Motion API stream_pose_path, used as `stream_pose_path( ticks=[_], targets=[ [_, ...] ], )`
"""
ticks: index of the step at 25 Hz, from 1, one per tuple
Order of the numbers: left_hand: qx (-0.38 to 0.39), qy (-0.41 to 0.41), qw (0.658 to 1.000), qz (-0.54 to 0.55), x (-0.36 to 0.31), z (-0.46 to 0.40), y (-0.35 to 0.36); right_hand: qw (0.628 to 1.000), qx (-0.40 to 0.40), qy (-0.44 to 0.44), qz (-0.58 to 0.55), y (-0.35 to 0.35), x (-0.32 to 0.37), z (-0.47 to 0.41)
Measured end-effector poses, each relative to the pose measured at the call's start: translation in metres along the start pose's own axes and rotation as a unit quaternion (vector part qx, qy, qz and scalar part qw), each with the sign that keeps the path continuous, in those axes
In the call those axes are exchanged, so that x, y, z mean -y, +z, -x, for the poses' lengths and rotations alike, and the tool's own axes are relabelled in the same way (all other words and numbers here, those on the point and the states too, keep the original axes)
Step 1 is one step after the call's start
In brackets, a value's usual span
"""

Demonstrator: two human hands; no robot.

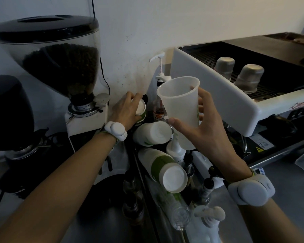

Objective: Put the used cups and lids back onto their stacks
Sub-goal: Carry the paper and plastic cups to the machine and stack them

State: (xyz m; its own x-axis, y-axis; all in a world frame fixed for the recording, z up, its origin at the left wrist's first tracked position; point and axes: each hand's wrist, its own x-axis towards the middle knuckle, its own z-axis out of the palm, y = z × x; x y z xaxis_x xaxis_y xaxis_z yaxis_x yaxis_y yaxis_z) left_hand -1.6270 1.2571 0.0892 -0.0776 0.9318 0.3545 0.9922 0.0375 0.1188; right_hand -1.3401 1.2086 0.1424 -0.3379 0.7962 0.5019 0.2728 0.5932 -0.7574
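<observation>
My right hand [203, 130] holds a tall frosted plastic cup [180, 106] upright, mouth tilted toward me, above the cup stacks. My left hand [125, 110] is closed around a small white paper cup with a green band [141, 110] near the wall, beside the grinder. Below, two stacks of white-and-green paper cups lie on their sides: one [152, 134] just under my hands, a longer one [163, 170] nearer me, bottoms facing the camera. A clear plastic cup stack [177, 209] lies lower down. No lids are visible.
A coffee grinder with a bean hopper [60, 58] stands at left, a second dark grinder [9, 113] further left. A white espresso machine [235, 95] with upturned metal cups fills the right. Syrup pump bottles [161, 95] crowd the gap between them.
</observation>
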Motion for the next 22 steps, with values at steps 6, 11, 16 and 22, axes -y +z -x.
stream_pose_path(
  ticks=[6, 11, 16, 22],
  targets=[
    [0.039, -0.047, 0.992, 0.109, -0.001, -0.004, 0.032, 1.000, 0.001, 0.004, 0.001, 0.002, -0.005, -0.002],
    [0.045, -0.054, 0.993, 0.093, 0.010, -0.007, 0.039, 1.000, 0.000, 0.007, -0.009, 0.004, -0.004, -0.006],
    [0.026, -0.071, 0.993, 0.089, 0.003, -0.007, 0.039, 1.000, 0.006, 0.010, -0.008, 0.006, -0.007, -0.008],
    [0.039, -0.074, 0.995, 0.049, -0.004, -0.003, 0.036, 1.000, 0.008, 0.016, -0.006, 0.001, -0.004, -0.005]
  ],
)
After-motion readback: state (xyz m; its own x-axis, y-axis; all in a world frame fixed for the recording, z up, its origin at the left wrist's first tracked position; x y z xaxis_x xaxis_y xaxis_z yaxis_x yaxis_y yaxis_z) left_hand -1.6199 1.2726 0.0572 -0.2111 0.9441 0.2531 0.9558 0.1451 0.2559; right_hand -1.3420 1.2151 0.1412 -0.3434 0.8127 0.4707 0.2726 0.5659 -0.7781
